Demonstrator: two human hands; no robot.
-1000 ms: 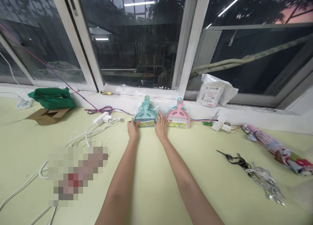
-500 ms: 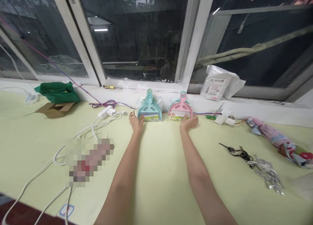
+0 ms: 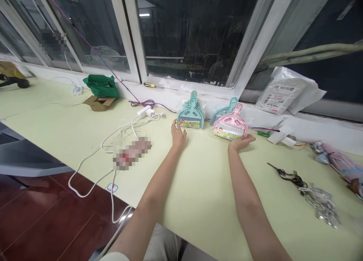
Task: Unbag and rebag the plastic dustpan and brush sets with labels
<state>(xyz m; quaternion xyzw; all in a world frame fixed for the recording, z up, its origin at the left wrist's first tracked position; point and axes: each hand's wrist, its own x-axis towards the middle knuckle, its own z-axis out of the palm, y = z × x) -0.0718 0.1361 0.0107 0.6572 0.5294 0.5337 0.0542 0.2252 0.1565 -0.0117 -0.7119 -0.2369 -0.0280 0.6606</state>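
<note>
A pink dustpan and brush set (image 3: 230, 124) in clear wrapping leans slightly forward of a teal dustpan set (image 3: 220, 111). My right hand (image 3: 241, 142) grips the pink set at its lower right corner, the fingers partly hidden behind it. To the left, a stack of teal dustpan and brush sets (image 3: 191, 112) stands upright against the window ledge. Beside the lower left edge of that stack, my left hand (image 3: 178, 135) has its fingers apart and holds nothing; I cannot tell whether a fingertip touches the wrapping.
White cables (image 3: 106, 140) and adapters (image 3: 144, 111) lie to the left, near a green cloth (image 3: 101, 86) on a cardboard box (image 3: 100, 103). Keys and chains (image 3: 320, 200) lie at the right. A white plastic packet (image 3: 279, 90) leans on the ledge. The table's front edge (image 3: 124, 201) drops to a red floor.
The view has swung left and back. My right hand has pulled the pink set toward me, away from the teal set behind it. My left hand sits slightly lower against its stack.
</note>
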